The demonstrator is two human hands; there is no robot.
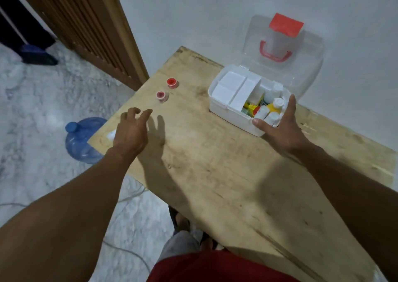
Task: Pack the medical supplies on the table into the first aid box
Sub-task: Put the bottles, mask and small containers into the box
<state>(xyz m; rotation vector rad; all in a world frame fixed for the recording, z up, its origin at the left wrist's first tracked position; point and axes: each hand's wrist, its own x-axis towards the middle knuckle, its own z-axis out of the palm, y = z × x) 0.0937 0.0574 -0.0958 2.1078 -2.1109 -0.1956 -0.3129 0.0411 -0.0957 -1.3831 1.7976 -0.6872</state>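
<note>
The white first aid box (226, 109) stands open at the back of the wooden table (215, 163), its clear lid (301, 66) with a red handle leaning against the wall. Inside are a white tray insert and several small bottles. My right hand (280, 129) grips the box's near right corner, thumb on the front rim. Two small rolls with red cores, one (171, 82) behind the other (162, 96), sit near the table's left edge. My left hand (131, 129) hovers open just short of them, fingers spread. A small white object (112, 134) lies partly hidden under that hand.
A blue water jug (83, 139) stands on the marble floor left of the table. A wooden door frame (90, 29) rises behind it. The white wall runs directly behind the box. My feet and red shorts show below the table's near edge.
</note>
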